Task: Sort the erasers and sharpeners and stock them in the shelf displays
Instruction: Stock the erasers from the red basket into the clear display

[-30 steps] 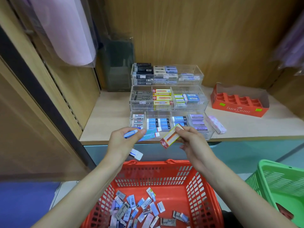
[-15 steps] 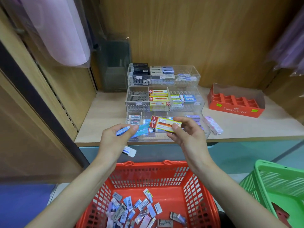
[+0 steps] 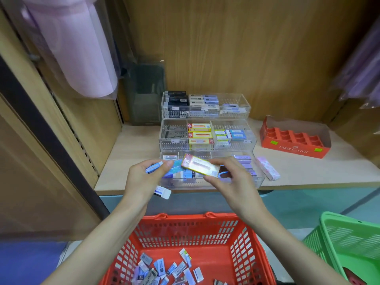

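Note:
My right hand point(image 3: 232, 182) pinches a yellow-and-red boxed eraser point(image 3: 200, 166), held flat over the front tier of the clear acrylic display point(image 3: 259, 182). My left hand point(image 3: 141, 179) grips several blue-sleeved erasers point(image 3: 156, 167); one white-and-blue eraser point(image 3: 163, 191) sticks out below the palm. The display has three stepped tiers; the middle tier point(image 3: 249, 140) holds matching yellow-and-red erasers point(image 3: 199, 135). A red basket point(image 3: 242, 239) below my arms holds several loose erasers point(image 3: 164, 270).
An orange Faber-Castell cardboard tray point(image 3: 294, 149) stands on the shelf at the right. A pink eraser point(image 3: 268, 171) lies beside the display. A green basket point(image 3: 349, 243) sits at the lower right. The wooden shelf point(image 3: 131, 159) has bare board left of the display.
My right hand has turned the yellow-and-red eraser from tilted to flat and carried it up and left over the front tier. My left hand has held its erasers steady.

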A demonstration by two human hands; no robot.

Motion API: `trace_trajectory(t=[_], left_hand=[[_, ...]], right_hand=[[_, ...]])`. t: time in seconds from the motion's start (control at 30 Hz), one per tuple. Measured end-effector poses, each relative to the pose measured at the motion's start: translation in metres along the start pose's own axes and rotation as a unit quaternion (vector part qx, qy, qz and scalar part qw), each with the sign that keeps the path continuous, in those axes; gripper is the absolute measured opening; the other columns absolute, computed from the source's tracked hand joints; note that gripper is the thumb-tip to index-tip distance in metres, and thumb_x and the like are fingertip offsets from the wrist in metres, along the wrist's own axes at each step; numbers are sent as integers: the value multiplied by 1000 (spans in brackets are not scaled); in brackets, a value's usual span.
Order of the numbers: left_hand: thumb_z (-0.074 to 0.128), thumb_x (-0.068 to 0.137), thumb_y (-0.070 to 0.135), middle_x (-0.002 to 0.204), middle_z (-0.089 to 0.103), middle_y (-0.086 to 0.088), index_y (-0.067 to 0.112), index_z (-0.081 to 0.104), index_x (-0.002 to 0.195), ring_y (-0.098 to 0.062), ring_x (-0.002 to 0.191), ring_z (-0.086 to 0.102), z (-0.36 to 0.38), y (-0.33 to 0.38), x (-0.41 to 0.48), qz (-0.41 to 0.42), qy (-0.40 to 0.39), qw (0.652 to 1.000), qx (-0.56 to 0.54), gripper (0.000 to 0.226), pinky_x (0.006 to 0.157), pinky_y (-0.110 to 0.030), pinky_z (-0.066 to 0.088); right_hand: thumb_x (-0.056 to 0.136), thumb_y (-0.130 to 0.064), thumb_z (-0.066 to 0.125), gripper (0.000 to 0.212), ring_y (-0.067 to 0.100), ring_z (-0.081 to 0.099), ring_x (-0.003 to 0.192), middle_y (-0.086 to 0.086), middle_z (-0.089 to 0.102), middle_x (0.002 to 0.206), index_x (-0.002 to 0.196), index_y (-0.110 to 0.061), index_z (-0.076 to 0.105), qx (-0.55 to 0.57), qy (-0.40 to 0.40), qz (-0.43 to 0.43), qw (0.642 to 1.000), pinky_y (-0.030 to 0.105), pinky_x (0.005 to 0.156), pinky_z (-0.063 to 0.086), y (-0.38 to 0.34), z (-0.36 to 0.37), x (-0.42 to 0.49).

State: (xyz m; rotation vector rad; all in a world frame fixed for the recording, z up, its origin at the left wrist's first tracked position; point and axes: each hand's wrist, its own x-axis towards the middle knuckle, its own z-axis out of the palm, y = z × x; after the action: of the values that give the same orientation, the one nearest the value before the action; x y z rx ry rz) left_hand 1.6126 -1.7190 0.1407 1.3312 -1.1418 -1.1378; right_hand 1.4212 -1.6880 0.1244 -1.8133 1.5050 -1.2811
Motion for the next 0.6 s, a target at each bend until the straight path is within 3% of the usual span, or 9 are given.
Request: trace_trajectory(t=[0.07, 0.17, 0.23, 0.33, 0.43, 0.6], left_hand=[[68, 84, 16, 43, 53, 15, 12, 70, 76, 2, 37, 40, -1, 3, 7, 4, 1, 1000, -4, 9, 38, -10, 31], [66, 86, 14, 39, 49, 15, 8, 69, 81, 3, 35, 39, -4, 6, 17, 3, 12, 1000, -11, 8, 37, -9, 30], [65, 87, 13, 37, 47, 16, 8, 68, 81, 3, 34, 39, -7, 7, 25, -1, 24, 1000, -13, 8, 37, -8, 30], [65, 86, 14, 37, 48, 16, 11, 68, 80, 4, 34, 42, -10, 8, 38, -8, 39, 999, -24, 8, 37, -7, 30], [66, 85, 15, 43, 54, 17, 13, 68, 77, 4, 36, 44, -10, 10, 46, -9, 41, 999, -34, 8, 37, -7, 31], [66, 85, 15, 44, 55, 16, 13, 68, 78, 4, 37, 43, -14, 8, 52, 6, 47, 998, -34, 8, 38, -6, 31]], right_hand=[[77, -23, 69, 27, -1, 50, 89, -6, 54, 95, 103, -15, 66, -71, -2, -55, 996, 4, 82, 35, 4, -3, 14], [77, -21, 69, 30, 0, 49, 89, -2, 55, 96, 103, -9, 67, -94, 14, -77, 992, 1, 84, 32, 5, -2, 43], [79, -16, 71, 28, 10, 52, 92, 1, 56, 97, 106, -6, 67, -118, 28, -56, 991, 3, 81, 31, 12, -3, 69], [83, -15, 69, 32, 23, 55, 99, 9, 58, 105, 113, -4, 65, -195, 7, 7, 981, 18, 78, 34, 29, -8, 110], [84, -15, 69, 29, 27, 56, 102, 11, 61, 112, 111, -5, 66, -241, -37, 35, 969, 31, 84, 38, 40, -9, 140], [83, -19, 71, 27, 23, 59, 98, 8, 64, 112, 108, -9, 69, -277, -57, 53, 958, 29, 82, 42, 45, 2, 164]])
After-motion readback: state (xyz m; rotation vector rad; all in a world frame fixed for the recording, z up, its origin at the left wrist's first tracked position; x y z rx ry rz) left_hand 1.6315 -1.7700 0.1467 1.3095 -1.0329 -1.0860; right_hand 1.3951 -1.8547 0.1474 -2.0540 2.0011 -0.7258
